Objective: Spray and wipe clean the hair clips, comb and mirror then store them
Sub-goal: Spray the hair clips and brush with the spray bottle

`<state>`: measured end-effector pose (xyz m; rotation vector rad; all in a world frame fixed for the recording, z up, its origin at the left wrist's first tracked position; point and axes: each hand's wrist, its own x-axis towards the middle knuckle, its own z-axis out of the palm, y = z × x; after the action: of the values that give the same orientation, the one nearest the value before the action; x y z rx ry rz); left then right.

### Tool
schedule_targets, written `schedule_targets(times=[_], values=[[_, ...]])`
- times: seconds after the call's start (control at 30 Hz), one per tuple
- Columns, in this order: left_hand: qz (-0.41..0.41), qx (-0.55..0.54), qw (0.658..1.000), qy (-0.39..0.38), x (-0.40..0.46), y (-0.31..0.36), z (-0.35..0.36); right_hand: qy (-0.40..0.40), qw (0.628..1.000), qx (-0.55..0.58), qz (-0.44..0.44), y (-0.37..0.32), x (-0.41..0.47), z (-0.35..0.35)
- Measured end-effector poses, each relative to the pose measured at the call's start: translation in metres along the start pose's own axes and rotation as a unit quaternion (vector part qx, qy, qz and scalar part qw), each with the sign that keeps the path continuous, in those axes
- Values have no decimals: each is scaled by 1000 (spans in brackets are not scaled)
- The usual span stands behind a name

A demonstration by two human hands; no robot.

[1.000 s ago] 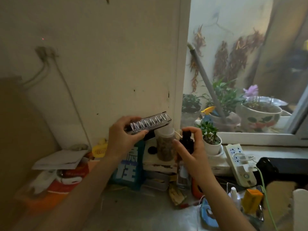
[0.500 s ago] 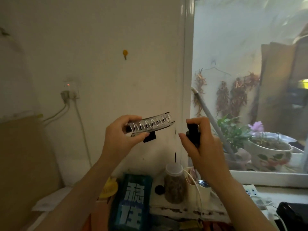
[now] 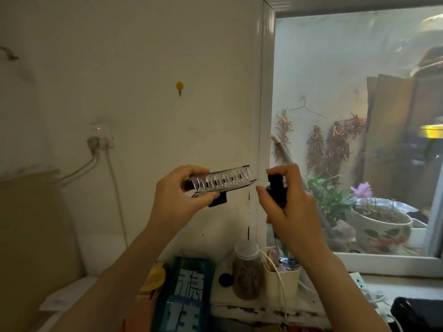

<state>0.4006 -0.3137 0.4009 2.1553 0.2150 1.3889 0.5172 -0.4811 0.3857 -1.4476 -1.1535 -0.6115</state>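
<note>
My left hand [image 3: 178, 202] pinches a long clear hair clip [image 3: 223, 181] with black ends, held level at chest height in front of the wall. My right hand [image 3: 291, 204] grips a spray bottle [image 3: 278, 191] with a black pump head, index finger curled over the top. The nozzle faces left toward the clip's right end, a short gap away. The bottle's clear lower body [image 3: 286, 254] shows under my palm. No comb or mirror shows in this view.
On the shelf below stand a jar with a white lid [image 3: 247, 269], a cream cup [image 3: 282, 281], a teal box with white characters [image 3: 184, 293] and a yellow clip-like thing [image 3: 154, 279]. Potted plants [image 3: 381, 224] line the window sill. A wall socket [image 3: 102, 136] sits left.
Both hands rose from shelf level to chest height with the clip and bottle. The camera tilted up, so the shelf items slid down in view. Since half a second ago the pose is nearly unchanged.
</note>
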Motion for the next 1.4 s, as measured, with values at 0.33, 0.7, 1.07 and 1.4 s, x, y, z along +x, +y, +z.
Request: schedule_targets(times=[0.33,0.7,1.07,1.4], values=[[-9,-3,1000,-3,-7,2,2,-44,996,69,33,9,-23,-10],[-9,0,1000,-8,-12,9,7,-84,984,148,48,9,-29,-11],[-5,8,1000,-20,-22,12,14,-74,957,262,98,17,-39,-23],[-59,10,997,-48,-64,-3,16,-111,950,258,138,32,-83,-12]])
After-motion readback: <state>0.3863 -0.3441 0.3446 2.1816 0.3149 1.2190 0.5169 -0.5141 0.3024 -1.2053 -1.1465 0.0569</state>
